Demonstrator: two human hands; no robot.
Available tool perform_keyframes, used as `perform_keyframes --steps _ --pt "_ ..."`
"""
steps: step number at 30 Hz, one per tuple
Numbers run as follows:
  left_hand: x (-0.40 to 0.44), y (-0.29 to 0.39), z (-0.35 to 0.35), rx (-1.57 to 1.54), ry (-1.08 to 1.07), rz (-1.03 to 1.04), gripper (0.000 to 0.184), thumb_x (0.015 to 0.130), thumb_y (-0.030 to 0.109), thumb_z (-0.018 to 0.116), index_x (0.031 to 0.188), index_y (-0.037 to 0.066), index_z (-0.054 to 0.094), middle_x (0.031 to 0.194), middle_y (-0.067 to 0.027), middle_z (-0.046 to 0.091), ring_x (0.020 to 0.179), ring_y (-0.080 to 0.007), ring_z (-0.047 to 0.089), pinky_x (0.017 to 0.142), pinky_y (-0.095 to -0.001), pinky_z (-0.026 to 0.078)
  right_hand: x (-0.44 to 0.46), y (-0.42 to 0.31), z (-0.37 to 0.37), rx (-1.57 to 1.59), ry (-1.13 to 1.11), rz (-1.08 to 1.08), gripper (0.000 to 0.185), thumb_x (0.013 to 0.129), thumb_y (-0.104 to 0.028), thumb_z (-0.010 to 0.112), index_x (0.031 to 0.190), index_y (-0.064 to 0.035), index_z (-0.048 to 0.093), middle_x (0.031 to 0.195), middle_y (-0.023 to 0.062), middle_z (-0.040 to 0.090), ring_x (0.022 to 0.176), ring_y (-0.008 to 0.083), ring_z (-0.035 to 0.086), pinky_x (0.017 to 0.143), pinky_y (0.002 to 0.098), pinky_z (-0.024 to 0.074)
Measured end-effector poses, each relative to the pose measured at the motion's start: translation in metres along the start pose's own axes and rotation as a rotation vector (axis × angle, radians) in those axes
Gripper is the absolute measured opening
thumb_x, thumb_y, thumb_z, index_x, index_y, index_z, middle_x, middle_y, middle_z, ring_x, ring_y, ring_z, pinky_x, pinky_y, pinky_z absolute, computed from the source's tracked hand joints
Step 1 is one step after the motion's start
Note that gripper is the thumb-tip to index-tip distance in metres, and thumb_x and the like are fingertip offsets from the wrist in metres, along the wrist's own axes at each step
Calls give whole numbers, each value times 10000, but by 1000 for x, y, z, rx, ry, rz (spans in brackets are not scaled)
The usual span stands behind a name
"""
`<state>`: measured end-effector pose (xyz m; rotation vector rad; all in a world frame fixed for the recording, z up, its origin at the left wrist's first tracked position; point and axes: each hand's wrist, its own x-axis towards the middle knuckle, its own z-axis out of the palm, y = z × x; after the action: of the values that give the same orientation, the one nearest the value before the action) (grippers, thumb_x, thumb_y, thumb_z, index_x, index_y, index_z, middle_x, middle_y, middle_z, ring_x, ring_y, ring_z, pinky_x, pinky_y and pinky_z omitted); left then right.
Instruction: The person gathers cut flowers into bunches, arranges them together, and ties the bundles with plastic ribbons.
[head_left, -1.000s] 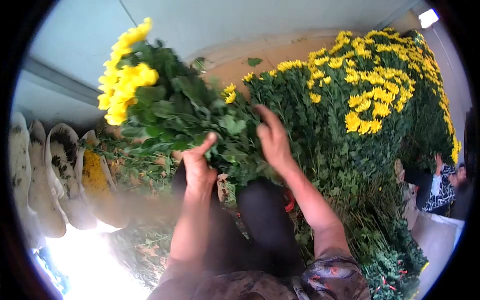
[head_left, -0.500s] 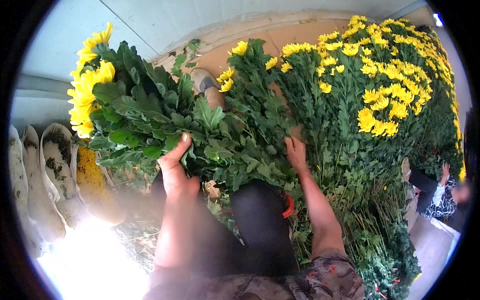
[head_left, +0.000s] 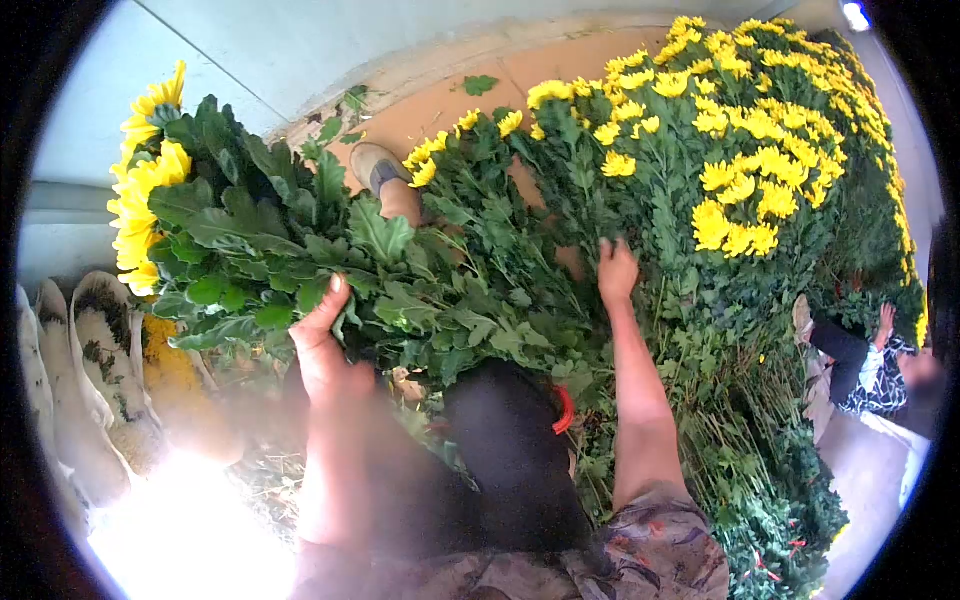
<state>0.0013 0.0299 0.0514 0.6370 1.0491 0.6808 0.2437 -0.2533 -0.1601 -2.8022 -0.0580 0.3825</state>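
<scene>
A thick bunch of yellow chrysanthemums (head_left: 230, 235) lies across my left hand (head_left: 330, 345). The thumb is over the leafy stems and the fingers are hidden beneath. Its blooms point to the left, above my lap. My right hand (head_left: 618, 275) is among the green stems of the chrysanthemums lying on the right (head_left: 585, 175), its fingers curled in. Leaves hide the fingertips, so what they pinch is unclear. A thinner row of chrysanthemums (head_left: 480, 195) lies between the two hands, its blooms toward the wall.
A large heap of yellow chrysanthemums (head_left: 760, 150) fills the right side. White-wrapped bundles (head_left: 110, 370) stand at the left, one with yellow inside. A red band (head_left: 564, 410) shows beside my knee. Another person (head_left: 880, 375) sits at the far right. A shoe (head_left: 378, 168) rests near the wall.
My right hand has moved right and away from me, from the nearer leaves to the stems further over. My left hand still holds the bunch. The view has shifted slightly.
</scene>
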Motion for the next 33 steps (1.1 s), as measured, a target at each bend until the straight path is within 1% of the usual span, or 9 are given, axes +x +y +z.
perform_keyframes --steps 1,3,7,9,11,13,16,23,33 --pt "0 2 -1 -3 9 6 336 817 243 665 1083 45 616 1007 -70 654 901 -226 620 840 -366 493 -1 2 9 0 -6 -9 380 917 -301 573 1130 14 580 1053 261 610 1029 410 564 872 467 443" --pt "-2 2 -2 -21 -17 -68 326 816 246 668 1078 58 621 1009 -63 654 905 -225 620 839 -367 494 -14 11 19 86 509 -302 417 932 -327 547 1163 18 579 1085 256 606 1056 413 554 895 458 446" --pt "-1 3 -6 -57 -66 -109 298 815 240 666 1056 68 629 1008 -58 656 914 -219 620 837 -365 495 -21 1 34 163 432 -172 534 907 -453 561 1180 5 594 1102 214 602 1015 413 554 871 492 455" --pt "-1 4 -5 -31 -51 -88 291 819 238 663 1053 69 629 1005 -55 658 914 -217 621 840 -362 494 -16 3 23 149 -82 37 585 872 -491 594 1203 -9 581 1155 200 584 1062 389 537 854 502 467" --pt "-1 3 -3 -19 -33 -70 283 822 237 661 1050 71 630 1002 -51 659 915 -215 622 842 -360 494 -8 10 40 -245 20 -373 648 872 -508 589 1271 -1 525 1155 196 586 1054 381 540 829 510 473" --pt "0 2 -3 12 -52 -46 274 826 227 664 1048 69 630 997 -49 661 908 -210 628 840 -356 497 -6 -11 26 -290 -100 -299 655 907 -480 556 1341 1 461 1230 217 562 1132 397 518 906 492 451" --pt "2 1 -6 -20 -63 -42 274 830 205 664 1058 58 622 996 -55 663 896 -202 634 832 -348 502 13 1 40 299 -121 -61 587 951 -400 509 1361 11 431 1416 231 404 1332 386 351 1073 432 339" --pt "2 0 -7 -21 -95 9 302 824 203 671 1079 51 615 1001 -59 663 906 -206 635 841 -350 501 19 -3 29 529 8 129 599 976 -298 498 1450 -11 270 1444 214 370 1313 364 388 1054 438 363" --pt "3 0 -8 -14 -83 -4 343 817 213 677 1108 46 610 1012 -67 663 923 -215 633 851 -353 496 0 -12 62 -9 56 -348 726 785 -148 700 1397 -75 316 1230 210 448 1148 422 451 948 465 410"
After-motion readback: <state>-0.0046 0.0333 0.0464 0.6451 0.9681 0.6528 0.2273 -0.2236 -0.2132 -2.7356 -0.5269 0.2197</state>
